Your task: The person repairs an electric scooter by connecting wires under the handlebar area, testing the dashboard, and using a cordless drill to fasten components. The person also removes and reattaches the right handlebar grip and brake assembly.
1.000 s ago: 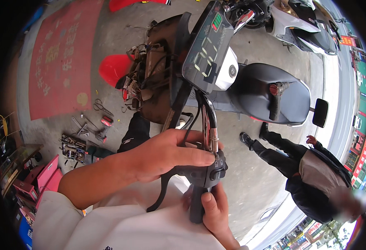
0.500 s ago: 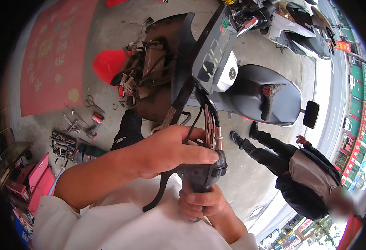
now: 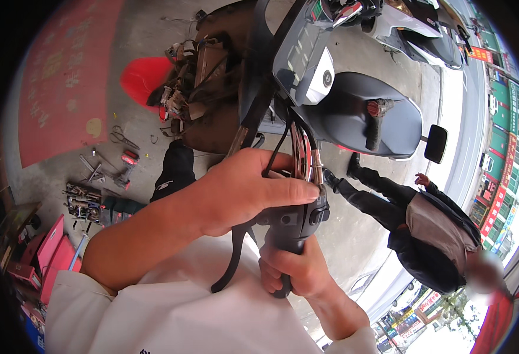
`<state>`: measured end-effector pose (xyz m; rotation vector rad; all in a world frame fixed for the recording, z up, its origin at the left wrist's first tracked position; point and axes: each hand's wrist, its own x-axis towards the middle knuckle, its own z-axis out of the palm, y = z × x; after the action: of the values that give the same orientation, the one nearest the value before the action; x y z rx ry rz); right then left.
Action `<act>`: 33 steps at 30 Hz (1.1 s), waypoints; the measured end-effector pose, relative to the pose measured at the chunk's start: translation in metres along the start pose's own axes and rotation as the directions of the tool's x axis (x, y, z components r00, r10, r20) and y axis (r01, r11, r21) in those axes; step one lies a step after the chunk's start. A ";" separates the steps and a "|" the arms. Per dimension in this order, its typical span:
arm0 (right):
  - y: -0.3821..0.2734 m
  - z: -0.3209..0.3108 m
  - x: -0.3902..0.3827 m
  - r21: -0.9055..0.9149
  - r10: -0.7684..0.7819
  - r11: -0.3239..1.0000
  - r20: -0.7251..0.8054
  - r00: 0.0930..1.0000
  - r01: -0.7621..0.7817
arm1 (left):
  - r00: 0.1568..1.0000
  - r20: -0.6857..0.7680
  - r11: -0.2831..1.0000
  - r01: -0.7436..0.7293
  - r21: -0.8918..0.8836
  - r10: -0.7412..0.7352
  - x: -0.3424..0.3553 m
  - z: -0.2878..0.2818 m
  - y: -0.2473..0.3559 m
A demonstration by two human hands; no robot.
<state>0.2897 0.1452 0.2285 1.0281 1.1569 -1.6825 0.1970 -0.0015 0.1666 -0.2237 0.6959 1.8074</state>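
Note:
My right hand [image 3: 295, 268] is wrapped around the black handlebar grip [image 3: 284, 285] of an electric scooter, close to my white shirt. Just beyond it, my left hand [image 3: 245, 192] closes over the black switch housing [image 3: 289, 221], its thumb pressed along the top by a metal cable end [image 3: 317, 168]. The left fingers are partly hidden behind the housing. A black brake lever [image 3: 233, 259] curves down beneath my left wrist. Wires and cables [image 3: 298, 141] run from the housing toward the scooter's display panel [image 3: 301, 56].
Exposed wiring [image 3: 180, 103] fills the scooter's opened front. A pistol-shaped tool [image 3: 377, 124] lies on the seat [image 3: 354, 97]. Scissors [image 3: 123, 137], a red-and-black power tool [image 3: 128, 168] and a tool case [image 3: 82, 200] are on the floor. Another person [image 3: 428, 230] stands at right.
The view has shifted, so the scooter and floor tools appear slightly higher and further left. Both hands keep their hold, with the grip and housing turned a little.

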 end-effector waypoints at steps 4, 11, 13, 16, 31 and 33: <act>0.005 0.003 -0.004 -0.115 -0.056 0.993 -0.119 0.991 0.042 | 0.999 0.001 0.999 -0.042 0.003 0.042 0.001 0.001 -0.003; 0.007 0.014 -0.007 -0.223 -0.138 0.971 -0.252 0.958 0.081 | 0.996 0.001 0.996 -0.085 0.024 0.085 0.002 0.001 -0.006; 0.013 0.015 -0.006 -0.271 -0.176 0.958 -0.293 0.940 0.095 | 0.986 0.010 0.985 -0.167 0.034 0.167 0.005 -0.001 -0.009; 0.016 0.017 -0.005 -0.290 -0.207 0.950 -0.313 0.927 0.114 | 0.982 0.003 0.980 -0.191 0.059 0.191 0.003 -0.002 -0.008; 0.020 0.014 -0.002 -0.535 -0.408 0.836 -0.457 0.791 0.122 | 0.991 0.007 0.980 -0.137 0.141 0.137 0.014 0.004 -0.003; 0.008 0.024 -0.009 -0.488 -0.347 0.866 -0.428 0.835 0.111 | 0.988 -0.010 0.983 -0.150 0.103 0.152 0.009 0.003 -0.005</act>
<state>0.2965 0.1223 0.2402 1.0839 1.9846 -1.2428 0.1989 0.0082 0.1632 -0.1213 0.8345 1.9095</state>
